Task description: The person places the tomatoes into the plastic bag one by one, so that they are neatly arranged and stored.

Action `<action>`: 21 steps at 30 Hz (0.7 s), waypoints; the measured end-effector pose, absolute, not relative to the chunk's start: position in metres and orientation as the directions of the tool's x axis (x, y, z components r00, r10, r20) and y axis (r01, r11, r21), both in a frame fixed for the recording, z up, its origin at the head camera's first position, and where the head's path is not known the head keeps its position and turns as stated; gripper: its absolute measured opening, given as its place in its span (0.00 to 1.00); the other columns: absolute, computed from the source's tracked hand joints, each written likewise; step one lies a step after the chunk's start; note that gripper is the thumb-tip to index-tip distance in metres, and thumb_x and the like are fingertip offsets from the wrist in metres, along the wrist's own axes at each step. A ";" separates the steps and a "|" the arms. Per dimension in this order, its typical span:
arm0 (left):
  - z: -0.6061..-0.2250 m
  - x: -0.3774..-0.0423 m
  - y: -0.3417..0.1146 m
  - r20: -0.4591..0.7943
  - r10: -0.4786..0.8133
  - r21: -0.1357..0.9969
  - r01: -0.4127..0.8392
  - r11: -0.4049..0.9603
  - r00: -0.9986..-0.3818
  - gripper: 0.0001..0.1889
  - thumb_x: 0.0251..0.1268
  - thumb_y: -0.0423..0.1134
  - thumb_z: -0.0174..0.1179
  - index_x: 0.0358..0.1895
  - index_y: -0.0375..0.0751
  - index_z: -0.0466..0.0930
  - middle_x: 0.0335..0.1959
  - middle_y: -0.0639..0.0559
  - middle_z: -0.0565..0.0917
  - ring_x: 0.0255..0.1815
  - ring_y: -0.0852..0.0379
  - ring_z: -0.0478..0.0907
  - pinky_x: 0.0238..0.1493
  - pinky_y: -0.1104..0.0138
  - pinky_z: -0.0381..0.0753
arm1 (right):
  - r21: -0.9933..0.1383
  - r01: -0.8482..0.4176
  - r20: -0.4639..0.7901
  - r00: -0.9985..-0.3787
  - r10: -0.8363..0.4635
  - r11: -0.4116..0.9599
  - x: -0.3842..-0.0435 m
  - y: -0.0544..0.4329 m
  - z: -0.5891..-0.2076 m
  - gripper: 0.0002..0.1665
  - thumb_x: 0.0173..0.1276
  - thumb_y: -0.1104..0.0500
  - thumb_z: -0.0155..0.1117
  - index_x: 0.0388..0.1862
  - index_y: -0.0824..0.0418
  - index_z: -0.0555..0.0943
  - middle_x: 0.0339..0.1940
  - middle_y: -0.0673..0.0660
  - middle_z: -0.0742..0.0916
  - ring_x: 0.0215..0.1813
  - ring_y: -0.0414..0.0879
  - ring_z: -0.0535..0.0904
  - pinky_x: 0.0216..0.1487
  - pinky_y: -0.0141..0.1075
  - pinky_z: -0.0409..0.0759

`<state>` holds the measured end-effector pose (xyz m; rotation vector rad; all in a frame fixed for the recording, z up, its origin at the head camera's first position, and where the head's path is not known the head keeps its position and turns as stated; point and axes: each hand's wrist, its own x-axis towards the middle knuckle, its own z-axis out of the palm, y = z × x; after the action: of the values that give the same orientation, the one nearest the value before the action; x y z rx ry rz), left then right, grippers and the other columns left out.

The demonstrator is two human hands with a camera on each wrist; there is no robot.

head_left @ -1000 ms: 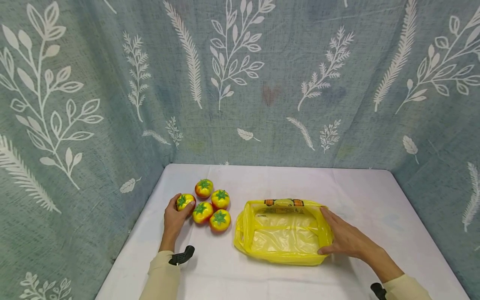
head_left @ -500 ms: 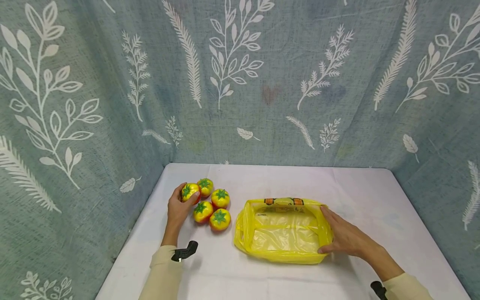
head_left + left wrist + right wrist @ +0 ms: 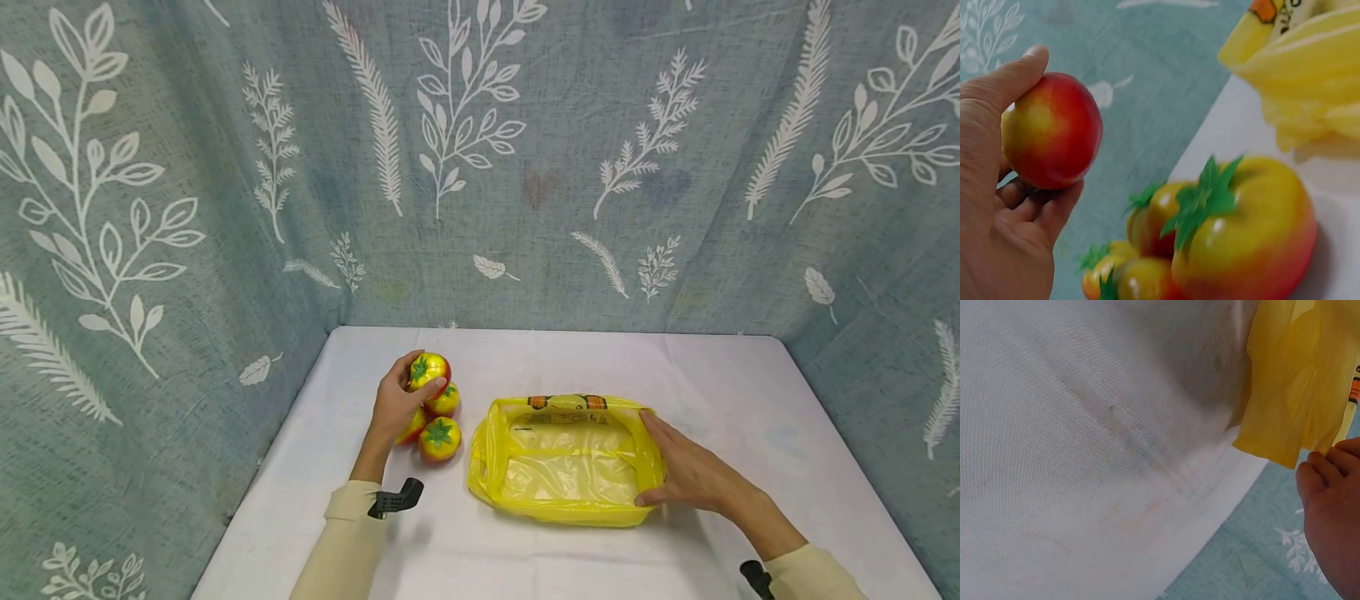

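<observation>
My left hand (image 3: 393, 407) grips a glossy yellow-and-red tomato (image 3: 427, 369) with a green star-shaped top. In the left wrist view, thumb and fingers curl round the held tomato (image 3: 1060, 134), its red side showing. Beneath it lie several like tomatoes (image 3: 440, 440) in a cluster, partly hidden by the hand. The nearest tomato (image 3: 1250, 231) looms large in the left wrist view. A yellow plastic bag (image 3: 558, 514) lies mouth up on the table. My right hand (image 3: 697, 475) holds its right side, thumb at the near corner and fingers at the far one.
The white-covered table (image 3: 480, 567) carries everything. A teal curtain (image 3: 465, 275) with white leaf prints rises behind and on both sides. Black wrist straps with camera mounts (image 3: 397, 497) sit at both cuffs. The bag stands just right of the tomatoes.
My left hand has lifted the tomato from the left of the cluster and carried it right and away, over the other tomatoes. The right hand and bag stay put.
</observation>
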<state>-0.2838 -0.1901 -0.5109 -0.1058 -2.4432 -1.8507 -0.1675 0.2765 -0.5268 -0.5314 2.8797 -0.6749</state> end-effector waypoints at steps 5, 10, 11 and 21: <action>-0.505 -0.280 -0.174 0.070 0.084 0.952 0.092 0.292 -0.994 0.43 0.56 0.56 0.75 0.72 0.46 0.67 0.68 0.44 0.73 0.69 0.46 0.71 0.70 0.51 0.70 | -0.455 -0.306 -0.054 -0.928 -0.369 0.836 -0.167 0.276 -0.526 0.82 0.43 0.27 0.79 0.82 0.68 0.47 0.80 0.72 0.58 0.74 0.70 0.62 0.67 0.63 0.68; -0.502 -0.277 -0.158 0.062 0.144 0.945 0.104 0.309 -0.988 0.42 0.57 0.55 0.75 0.73 0.47 0.67 0.66 0.44 0.74 0.64 0.46 0.74 0.65 0.51 0.75 | -0.459 -0.300 -0.056 -0.930 -0.364 0.836 -0.167 0.276 -0.526 0.82 0.42 0.28 0.80 0.82 0.67 0.47 0.80 0.72 0.58 0.74 0.70 0.62 0.67 0.63 0.68; -0.501 -0.277 -0.155 0.061 0.157 0.946 0.107 0.305 -0.986 0.42 0.57 0.55 0.75 0.73 0.47 0.67 0.65 0.44 0.75 0.62 0.46 0.75 0.62 0.51 0.78 | -0.458 -0.299 -0.056 -0.930 -0.363 0.837 -0.167 0.276 -0.526 0.82 0.42 0.28 0.80 0.82 0.67 0.47 0.80 0.72 0.58 0.74 0.70 0.62 0.67 0.64 0.67; -0.498 -0.274 -0.121 0.111 0.269 0.919 0.202 0.339 -0.957 0.37 0.59 0.53 0.73 0.71 0.48 0.71 0.60 0.49 0.79 0.55 0.50 0.78 0.56 0.55 0.81 | -0.453 -0.291 -0.068 -0.931 -0.359 0.843 -0.167 0.276 -0.526 0.83 0.42 0.27 0.79 0.82 0.67 0.46 0.80 0.72 0.58 0.74 0.70 0.62 0.67 0.63 0.68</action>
<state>-0.2743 -0.1210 -0.4984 -0.4613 -2.6190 -1.7830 -0.1669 0.2758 -0.5262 -0.5094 2.8703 -0.6697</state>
